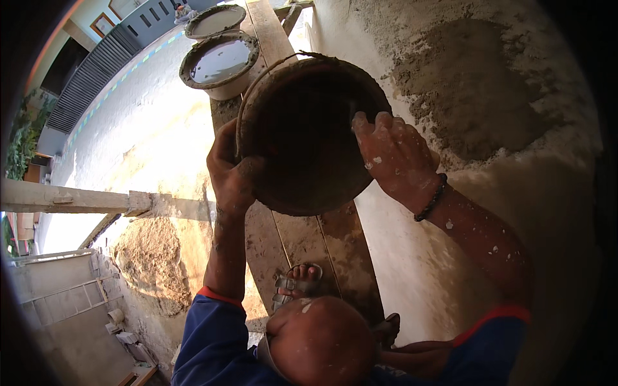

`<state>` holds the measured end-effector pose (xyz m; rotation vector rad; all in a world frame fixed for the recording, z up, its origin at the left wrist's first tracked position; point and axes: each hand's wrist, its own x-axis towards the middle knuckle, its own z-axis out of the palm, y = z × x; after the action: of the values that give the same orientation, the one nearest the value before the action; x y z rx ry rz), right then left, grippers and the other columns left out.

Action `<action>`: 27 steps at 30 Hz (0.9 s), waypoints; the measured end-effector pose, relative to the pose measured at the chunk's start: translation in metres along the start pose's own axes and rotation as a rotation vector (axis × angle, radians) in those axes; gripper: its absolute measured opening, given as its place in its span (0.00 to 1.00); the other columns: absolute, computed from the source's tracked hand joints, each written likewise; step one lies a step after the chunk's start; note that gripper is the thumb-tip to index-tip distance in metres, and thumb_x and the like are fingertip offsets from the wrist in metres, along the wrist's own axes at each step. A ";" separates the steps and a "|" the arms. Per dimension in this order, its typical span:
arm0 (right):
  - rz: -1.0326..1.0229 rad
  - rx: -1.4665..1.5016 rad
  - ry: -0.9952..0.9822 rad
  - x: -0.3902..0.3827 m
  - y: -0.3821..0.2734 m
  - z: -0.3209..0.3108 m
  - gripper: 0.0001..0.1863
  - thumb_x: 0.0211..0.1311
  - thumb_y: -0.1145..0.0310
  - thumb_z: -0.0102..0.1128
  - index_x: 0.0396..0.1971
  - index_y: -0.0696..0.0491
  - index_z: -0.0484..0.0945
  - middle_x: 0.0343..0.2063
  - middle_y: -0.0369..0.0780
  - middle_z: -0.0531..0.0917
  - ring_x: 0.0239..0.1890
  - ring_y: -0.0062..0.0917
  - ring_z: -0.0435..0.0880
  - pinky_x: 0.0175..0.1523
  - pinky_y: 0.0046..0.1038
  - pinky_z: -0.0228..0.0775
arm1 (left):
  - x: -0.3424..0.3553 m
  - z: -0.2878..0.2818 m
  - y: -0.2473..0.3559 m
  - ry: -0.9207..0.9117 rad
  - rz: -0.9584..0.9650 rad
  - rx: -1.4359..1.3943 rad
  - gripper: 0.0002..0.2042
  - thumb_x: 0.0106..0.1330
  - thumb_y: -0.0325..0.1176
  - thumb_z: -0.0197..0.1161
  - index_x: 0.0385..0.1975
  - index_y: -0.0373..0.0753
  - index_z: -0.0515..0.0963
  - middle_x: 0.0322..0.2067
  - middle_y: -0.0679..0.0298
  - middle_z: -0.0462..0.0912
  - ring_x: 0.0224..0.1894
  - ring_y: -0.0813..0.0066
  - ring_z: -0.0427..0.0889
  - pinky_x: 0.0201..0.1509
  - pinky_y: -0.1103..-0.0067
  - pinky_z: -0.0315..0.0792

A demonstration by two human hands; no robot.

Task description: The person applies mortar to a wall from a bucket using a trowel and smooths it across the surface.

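Gripping the dark bucket (309, 177) at its left rim, my left hand (233, 174) closes round the edge, thumb over the lip! Across the mouth, my right hand (400, 154) has its fingers bent at the opposite rim; whether they pinch that or something else, I cannot tell. The bucket sits between my hands, above the scaffold planks (296, 238), mouth facing me. Progress check: a dark, rough mortar patch (473, 90) shows on the wall (418, 270) to my right, paler surface around it, so coverage looks partial. What's left inside? Too shadowed to say. Beyond, a second bucket (237, 85) holds pale liquid.
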<state>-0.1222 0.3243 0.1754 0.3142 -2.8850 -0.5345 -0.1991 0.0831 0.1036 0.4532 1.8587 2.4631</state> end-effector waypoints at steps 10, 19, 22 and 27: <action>-0.245 -0.191 -0.286 -0.028 -0.033 0.016 0.24 0.56 0.68 0.57 0.54 0.57 0.75 0.35 0.41 0.78 0.36 0.29 0.78 0.38 0.28 0.72 | 0.008 0.003 0.002 -0.057 -0.033 0.064 0.32 0.43 0.24 0.60 0.56 0.26 0.70 0.48 0.55 0.80 0.52 0.68 0.79 0.61 0.73 0.71; -0.052 -0.102 -0.047 -0.023 -0.004 0.044 0.26 0.54 0.68 0.58 0.56 0.58 0.74 0.30 0.38 0.78 0.31 0.25 0.80 0.35 0.27 0.71 | -0.009 0.026 0.001 -0.086 0.046 0.257 0.30 0.47 0.25 0.60 0.56 0.27 0.71 0.46 0.57 0.81 0.48 0.70 0.80 0.58 0.73 0.72; -0.027 -0.177 -0.118 -0.050 -0.012 0.049 0.26 0.55 0.70 0.55 0.57 0.58 0.72 0.29 0.39 0.75 0.31 0.28 0.77 0.38 0.28 0.72 | -0.006 0.037 0.005 -0.097 0.074 0.258 0.30 0.47 0.23 0.59 0.57 0.28 0.71 0.47 0.56 0.80 0.51 0.70 0.79 0.60 0.73 0.71; -0.085 -0.201 -0.257 -0.051 -0.014 0.034 0.27 0.56 0.68 0.56 0.58 0.56 0.71 0.30 0.38 0.76 0.32 0.26 0.77 0.38 0.28 0.71 | -0.010 0.045 0.009 -0.107 0.267 0.495 0.32 0.43 0.21 0.55 0.56 0.33 0.73 0.58 0.50 0.76 0.66 0.53 0.69 0.73 0.62 0.56</action>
<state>-0.0788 0.3347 0.1312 0.3622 -3.0349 -0.9365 -0.1770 0.1203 0.1213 0.8791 2.4966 2.0314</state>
